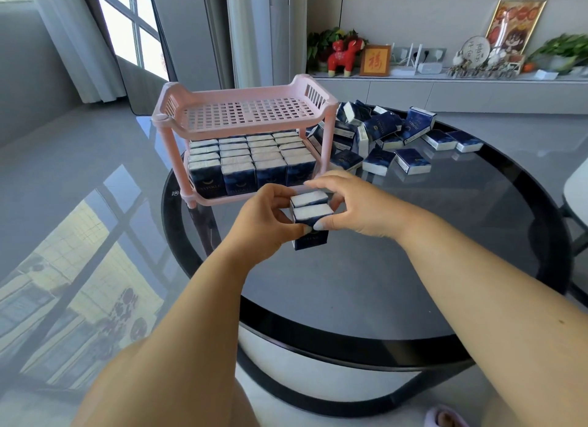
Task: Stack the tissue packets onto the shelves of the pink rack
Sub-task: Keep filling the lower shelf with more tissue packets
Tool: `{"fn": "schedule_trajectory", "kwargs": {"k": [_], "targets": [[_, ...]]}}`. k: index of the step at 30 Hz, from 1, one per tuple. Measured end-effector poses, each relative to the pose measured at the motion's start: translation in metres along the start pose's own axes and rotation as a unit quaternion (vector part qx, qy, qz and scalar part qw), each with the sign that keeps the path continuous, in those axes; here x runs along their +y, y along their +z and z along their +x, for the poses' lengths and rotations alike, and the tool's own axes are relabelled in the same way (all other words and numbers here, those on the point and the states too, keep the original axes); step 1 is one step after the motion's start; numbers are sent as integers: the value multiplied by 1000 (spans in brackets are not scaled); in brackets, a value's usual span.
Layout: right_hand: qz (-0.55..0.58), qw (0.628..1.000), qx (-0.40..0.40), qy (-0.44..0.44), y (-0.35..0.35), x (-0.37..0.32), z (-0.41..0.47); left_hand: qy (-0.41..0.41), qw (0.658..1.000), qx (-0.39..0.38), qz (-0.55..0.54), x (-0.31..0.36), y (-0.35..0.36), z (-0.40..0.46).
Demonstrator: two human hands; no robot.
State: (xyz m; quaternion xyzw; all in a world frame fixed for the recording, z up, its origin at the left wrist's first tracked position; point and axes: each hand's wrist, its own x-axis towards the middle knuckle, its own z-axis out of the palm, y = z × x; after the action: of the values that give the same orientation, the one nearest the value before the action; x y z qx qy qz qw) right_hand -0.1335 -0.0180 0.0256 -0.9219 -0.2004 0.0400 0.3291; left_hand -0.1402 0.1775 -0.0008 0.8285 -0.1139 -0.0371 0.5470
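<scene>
Two dark blue tissue packets [310, 218] stand upright side by side just in front of the pink rack [245, 118]. My left hand [265, 223] grips them from the left and my right hand [353, 204] pinches them from the right, thumb at the front. The rack's lower shelf holds several rows of upright tissue packets [251, 159]. Its top shelf is bare. A loose pile of tissue packets [385, 137] lies to the right of the rack on the table.
The rack and packets sit on a round dark glass table [413, 267] with a black rim. Behind it runs a low white cabinet [445, 92] with ornaments and plants. A white chair edge [576, 188] shows at the right.
</scene>
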Motion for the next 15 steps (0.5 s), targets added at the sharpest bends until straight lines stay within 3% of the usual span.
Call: {"fn": "schedule_trajectory", "kwargs": {"k": [8,12,15], "targets": [[-164,985,-51,-30,4,-18,16,-12,1000,-9,9,-6,-18,-5],[-113,993,-35,-16,9,-23,22,-30,999,33,-19,-19,-36,-4],[-65,998,8,-23,12,-32,33,-38,988,134,-61,-29,-47,-5]]}}
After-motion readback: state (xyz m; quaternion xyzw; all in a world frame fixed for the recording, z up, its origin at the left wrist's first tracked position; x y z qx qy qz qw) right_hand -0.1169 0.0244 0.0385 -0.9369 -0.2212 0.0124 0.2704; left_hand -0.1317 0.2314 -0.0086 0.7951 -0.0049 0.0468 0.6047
